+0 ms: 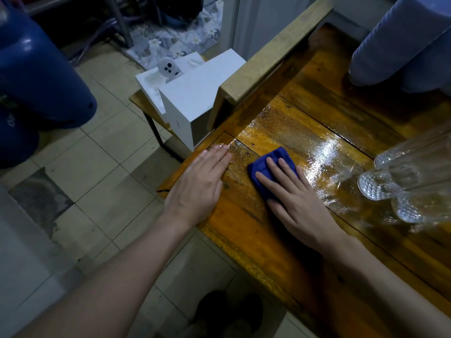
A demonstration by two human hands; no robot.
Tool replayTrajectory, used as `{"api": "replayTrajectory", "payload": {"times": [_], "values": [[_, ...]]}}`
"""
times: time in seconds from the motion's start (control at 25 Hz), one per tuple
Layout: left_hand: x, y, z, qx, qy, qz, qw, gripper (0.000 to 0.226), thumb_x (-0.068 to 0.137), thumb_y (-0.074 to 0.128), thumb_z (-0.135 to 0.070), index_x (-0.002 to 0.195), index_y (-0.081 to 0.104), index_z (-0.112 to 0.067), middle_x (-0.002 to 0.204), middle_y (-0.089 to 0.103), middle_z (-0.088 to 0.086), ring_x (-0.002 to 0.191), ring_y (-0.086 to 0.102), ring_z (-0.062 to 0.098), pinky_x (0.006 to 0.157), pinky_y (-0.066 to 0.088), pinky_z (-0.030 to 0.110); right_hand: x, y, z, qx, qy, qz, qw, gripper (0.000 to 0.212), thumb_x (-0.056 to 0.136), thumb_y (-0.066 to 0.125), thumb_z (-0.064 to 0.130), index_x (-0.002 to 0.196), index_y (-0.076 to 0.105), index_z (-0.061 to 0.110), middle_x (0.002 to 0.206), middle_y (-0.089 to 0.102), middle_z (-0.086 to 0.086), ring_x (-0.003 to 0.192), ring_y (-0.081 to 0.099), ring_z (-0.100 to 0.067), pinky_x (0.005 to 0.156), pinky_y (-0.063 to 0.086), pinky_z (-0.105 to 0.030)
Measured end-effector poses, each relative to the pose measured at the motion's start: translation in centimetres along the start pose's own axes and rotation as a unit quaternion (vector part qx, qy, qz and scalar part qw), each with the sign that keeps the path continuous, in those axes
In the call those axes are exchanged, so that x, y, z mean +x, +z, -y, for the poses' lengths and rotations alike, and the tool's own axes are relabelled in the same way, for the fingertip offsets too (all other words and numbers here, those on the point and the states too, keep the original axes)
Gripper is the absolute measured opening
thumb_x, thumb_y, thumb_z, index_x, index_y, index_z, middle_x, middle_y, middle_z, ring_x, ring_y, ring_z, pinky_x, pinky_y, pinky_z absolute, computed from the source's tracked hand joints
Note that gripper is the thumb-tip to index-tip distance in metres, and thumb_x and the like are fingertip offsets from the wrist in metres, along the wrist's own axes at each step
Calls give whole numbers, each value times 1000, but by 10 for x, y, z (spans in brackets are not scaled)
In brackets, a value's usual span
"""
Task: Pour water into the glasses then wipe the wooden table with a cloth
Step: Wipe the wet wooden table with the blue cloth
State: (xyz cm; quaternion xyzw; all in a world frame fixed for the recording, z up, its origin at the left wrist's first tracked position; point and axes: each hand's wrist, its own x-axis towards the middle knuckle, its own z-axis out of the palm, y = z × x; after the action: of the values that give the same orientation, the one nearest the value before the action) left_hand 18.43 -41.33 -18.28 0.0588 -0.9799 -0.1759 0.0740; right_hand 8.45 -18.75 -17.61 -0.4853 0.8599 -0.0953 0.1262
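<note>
Three glasses, one cloth

A folded blue cloth is pressed flat on the wet, shiny wooden table, and three clear cut-glass glasses are stood close together at its right.
</note>
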Motion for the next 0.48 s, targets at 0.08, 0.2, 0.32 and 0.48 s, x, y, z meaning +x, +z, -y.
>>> {"api": "replayTrajectory", "payload": {"times": [0.08, 0.2, 0.32, 0.48], "values": [[0, 0, 0, -4, 1, 1, 1000, 52, 91, 40, -11, 143, 39, -10, 149, 39, 9, 140, 32, 19, 117, 17, 34, -21, -2, -6, -21, -48, 17, 998, 54, 102, 25, 39, 155, 17, 28, 164, 6, -2, 151, -1, -23, 120, 2, -51], [0, 1, 0, -13, -12, -2, 1000, 52, 92, 43, -7, 144, 37, -10, 151, 36, 9, 141, 30, 20, 117, 17, 34, -34, -4, -11, -32, -66, 37, 997, 54, 103, 21, 40, 155, 15, 29, 165, 7, -1, 151, 2, -25, 118, 5, -52], [-1, 0, -2, -10, -82, -39, 996, 53, 96, 36, -11, 148, 26, -9, 156, 24, 10, 144, 22, 21, 116, 18, 33, -5, -2, 2, -32, -62, 34, 997, 55, 102, 21, 40, 155, 13, 30, 165, 5, 0, 151, -1, -23, 119, 5, -53], [-2, 1, -4, -11, -140, -55, 989, 51, 98, 26, -18, 148, 25, -12, 157, 24, 8, 144, 22, 21, 115, 19, 31, 64, 4, 34, -40, -52, 4, 998, 56, 101, 21, 41, 155, 10, 32, 164, 3, 3, 150, -8, -16, 121, -6, -44]]}}
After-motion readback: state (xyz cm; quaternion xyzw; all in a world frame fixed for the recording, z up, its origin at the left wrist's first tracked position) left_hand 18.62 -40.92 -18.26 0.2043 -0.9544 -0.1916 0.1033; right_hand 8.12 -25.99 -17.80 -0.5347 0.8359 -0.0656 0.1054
